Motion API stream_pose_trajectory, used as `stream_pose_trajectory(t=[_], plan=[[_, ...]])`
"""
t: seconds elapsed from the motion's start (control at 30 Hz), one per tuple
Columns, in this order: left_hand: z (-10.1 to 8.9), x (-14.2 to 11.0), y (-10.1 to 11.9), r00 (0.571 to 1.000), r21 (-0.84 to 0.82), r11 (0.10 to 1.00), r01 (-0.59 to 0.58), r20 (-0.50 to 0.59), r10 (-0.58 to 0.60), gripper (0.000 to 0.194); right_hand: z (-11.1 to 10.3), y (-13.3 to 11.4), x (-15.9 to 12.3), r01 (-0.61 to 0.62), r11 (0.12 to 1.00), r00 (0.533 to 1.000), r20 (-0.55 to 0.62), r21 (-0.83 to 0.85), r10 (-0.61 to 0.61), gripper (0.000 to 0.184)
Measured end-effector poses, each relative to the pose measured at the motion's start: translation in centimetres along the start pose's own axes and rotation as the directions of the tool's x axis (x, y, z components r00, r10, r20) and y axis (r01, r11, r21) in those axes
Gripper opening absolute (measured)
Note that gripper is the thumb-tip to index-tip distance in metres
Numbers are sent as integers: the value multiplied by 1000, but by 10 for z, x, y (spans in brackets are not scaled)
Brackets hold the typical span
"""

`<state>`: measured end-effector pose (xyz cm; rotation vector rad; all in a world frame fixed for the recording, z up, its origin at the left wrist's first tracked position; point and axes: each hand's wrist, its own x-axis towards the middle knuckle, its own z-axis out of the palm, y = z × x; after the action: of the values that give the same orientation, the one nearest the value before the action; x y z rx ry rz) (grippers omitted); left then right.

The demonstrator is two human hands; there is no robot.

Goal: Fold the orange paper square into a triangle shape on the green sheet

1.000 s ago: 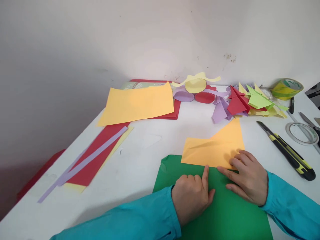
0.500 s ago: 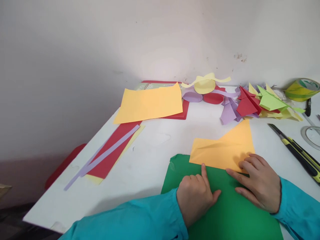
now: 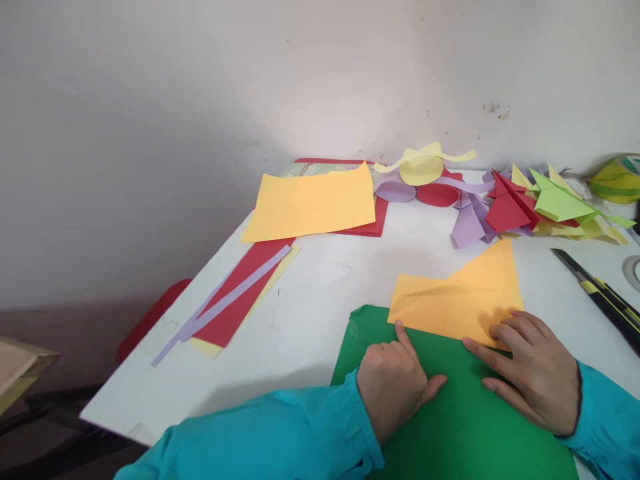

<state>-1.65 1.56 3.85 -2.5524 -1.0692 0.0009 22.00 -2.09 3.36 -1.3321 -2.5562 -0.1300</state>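
Note:
A folded orange paper (image 3: pixel 450 307) lies across the top of a green sheet (image 3: pixel 480 427), with a long crease along it and a slanted flap rising at its right. My left hand (image 3: pixel 395 383) points its index finger at the paper's lower edge, close to the left corner. Its thumb sticks out and the other fingers curl in; nothing is held. My right hand (image 3: pixel 535 373) rests spread on the paper's right end and the green sheet, fingertips pressing the lower edge.
A larger orange sheet (image 3: pixel 310 203) lies at the back on red sheets. Red paper with purple strips (image 3: pixel 235 293) is at left. Folded paper planes (image 3: pixel 510 203) and looped paper pieces (image 3: pixel 423 170) stand by the wall. A box cutter (image 3: pixel 605 303) and tape roll (image 3: pixel 617 179) are right.
My left index finger has slid left along the orange paper's lower edge toward its corner. My right hand stays on the paper. The camera has turned slightly left, shifting the scene right.

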Motion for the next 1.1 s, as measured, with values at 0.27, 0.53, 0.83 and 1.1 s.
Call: stream_pose_trajectory(t=[0.27, 0.53, 0.83, 1.1], plan=[[2, 2, -5, 992, -3, 999, 49, 120, -49, 87, -1, 1, 0, 8, 1000, 1000, -9, -18, -8, 39], [4, 0, -7, 997, 37, 997, 68, 39, -69, 89, 0, -1, 1, -17, 1000, 1000, -24, 12, 17, 38], [-3, 13, -12, 920, -180, 939, -292, -322, 224, 28, 6, -6, 1, -48, 998, 997, -66, 33, 50, 40], [8, 15, 2, 902, -355, 830, -430, -204, 380, 57, 7, -11, 5, -88, 996, 993, -76, 19, 89, 41]])
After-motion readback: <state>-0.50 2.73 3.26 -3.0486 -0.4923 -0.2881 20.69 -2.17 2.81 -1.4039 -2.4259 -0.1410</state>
